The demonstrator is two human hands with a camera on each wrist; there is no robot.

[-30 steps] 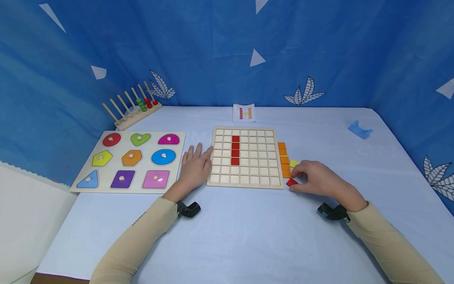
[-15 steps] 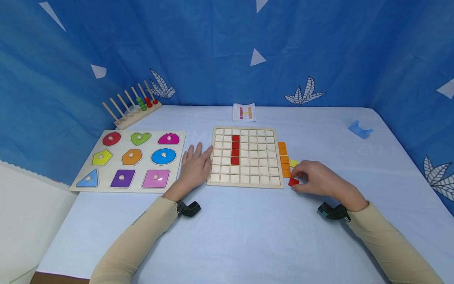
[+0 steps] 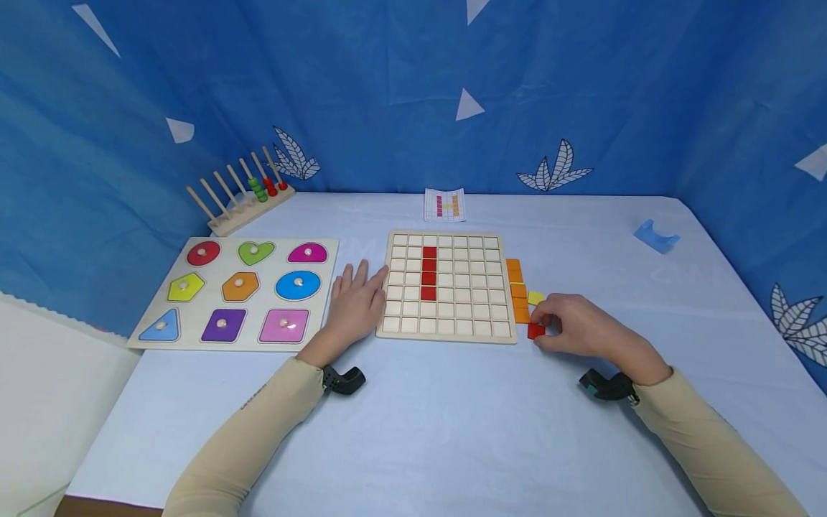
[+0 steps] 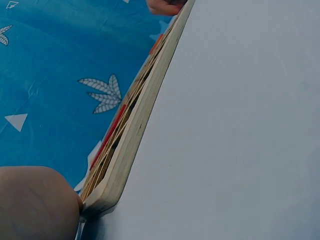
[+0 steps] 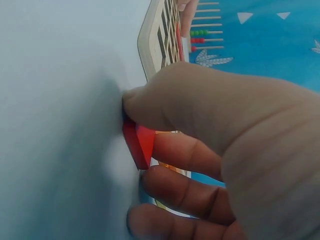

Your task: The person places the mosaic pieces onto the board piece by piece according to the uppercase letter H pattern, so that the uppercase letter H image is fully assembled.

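Note:
A wooden grid board [image 3: 446, 339] lies mid-table, with several red square tiles [image 3: 428, 273] in one column. My left hand [image 3: 354, 305] rests at the board's left edge, fingers spread, index fingertip right at the frame. Beyond the board's right edge, my right hand [image 3: 578, 327] pinches a red square tile [image 3: 535, 331] between thumb and fingers, low over the tabletop. The right wrist view shows that tile [image 5: 138, 145] on edge beside the thumb. Orange tiles [image 3: 519, 291] line the board's right side. A yellow tile [image 3: 535, 297] lies next to them, just past my right fingertips.
Behind the board is a small pattern card [image 3: 444, 205]. A knobbed shape puzzle [image 3: 271, 332] lies to the left, with a bead-and-peg counting rack [image 3: 242, 215] behind it. At the far right is a blue curved piece [image 3: 655, 236]. A blue curtain [image 3: 388, 108] hangs behind.
The red tile in my right hand has turned from a diamond-like angle to nearly square with the board and shifted slightly right. My left hand has stayed still.

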